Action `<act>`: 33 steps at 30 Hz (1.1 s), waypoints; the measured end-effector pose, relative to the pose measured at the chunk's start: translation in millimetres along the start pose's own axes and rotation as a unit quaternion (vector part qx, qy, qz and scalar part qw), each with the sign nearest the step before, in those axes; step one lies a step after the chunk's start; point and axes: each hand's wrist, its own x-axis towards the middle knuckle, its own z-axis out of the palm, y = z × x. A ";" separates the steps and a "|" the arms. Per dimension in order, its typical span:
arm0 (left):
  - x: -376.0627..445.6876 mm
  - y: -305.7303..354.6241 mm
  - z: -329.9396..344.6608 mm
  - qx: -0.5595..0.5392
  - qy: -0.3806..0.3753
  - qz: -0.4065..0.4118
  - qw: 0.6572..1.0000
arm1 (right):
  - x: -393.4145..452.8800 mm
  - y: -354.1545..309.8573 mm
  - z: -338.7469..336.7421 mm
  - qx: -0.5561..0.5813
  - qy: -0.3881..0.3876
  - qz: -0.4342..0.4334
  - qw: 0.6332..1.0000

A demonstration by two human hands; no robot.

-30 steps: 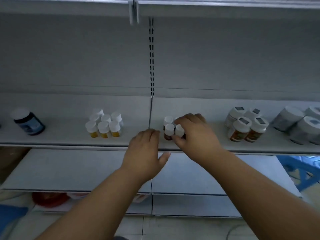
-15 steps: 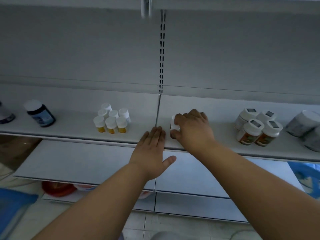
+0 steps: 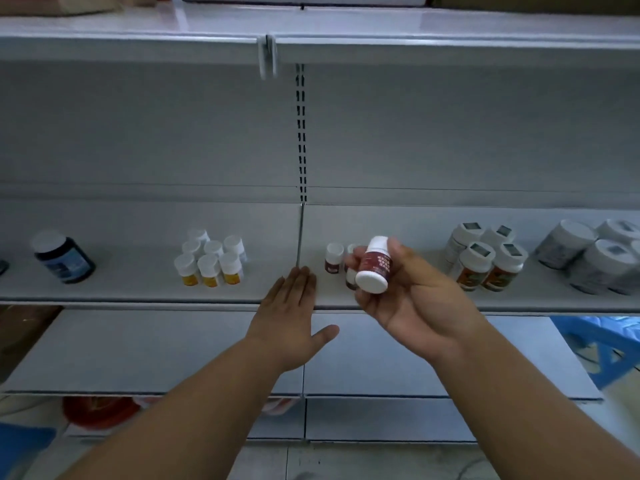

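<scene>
My right hand [image 3: 412, 299] holds a small dark-red bottle with a white cap [image 3: 374, 268], lifted off the shelf and tilted so the cap faces me. Fingers and thumb curl around it. Behind it, two more dark-red bottles [image 3: 333, 258] stand on the grey shelf [image 3: 145, 289], one partly hidden by the held bottle. My left hand [image 3: 291, 313] lies flat with straight fingers on the shelf's front edge, left of those bottles, holding nothing.
On the same shelf stand a dark blue bottle [image 3: 64, 259] at the left, several small yellow-labelled bottles [image 3: 209, 261], orange-labelled jars [image 3: 485, 261] and large grey tubs [image 3: 588, 258] at the right. A lower shelf [image 3: 138, 348] juts out beneath. A blue stool [image 3: 602, 348] stands at the right.
My right hand has picked one dark-red bottle out of the group, lifted it and turned it toward me. My left hand stays flat at the shelf edge.
</scene>
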 end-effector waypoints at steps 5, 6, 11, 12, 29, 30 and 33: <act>0.3 1.0 0.1 -0.003 0.005 -0.003 1.000 | -10.0 -2.7 -10.8 0.050 -0.106 0.073 0.990; 0.4 1.0 0.1 -0.001 0.004 -0.002 1.000 | -12.0 -3.1 -11.3 0.054 -0.124 0.076 0.988; 3.3 -1.1 5.8 0.003 0.004 0.002 1.000 | -18.3 -5.7 -12.0 0.022 -0.128 0.095 0.987; 3.9 -1.7 7.5 0.004 0.006 0.002 1.000 | -19.2 -5.1 -12.3 0.002 -0.127 0.092 0.988; 2.2 -0.2 6.3 0.009 0.013 -0.005 1.000 | -27.5 -9.7 -11.1 -0.028 -0.117 0.084 0.989; 2.7 -0.5 6.5 0.009 0.014 -0.004 1.000 | -27.8 -9.9 -11.7 -0.034 -0.109 0.086 0.990; 3.1 -0.3 6.6 0.010 0.015 -0.004 1.000 | -27.5 -7.8 -13.0 -0.051 -0.104 0.059 0.992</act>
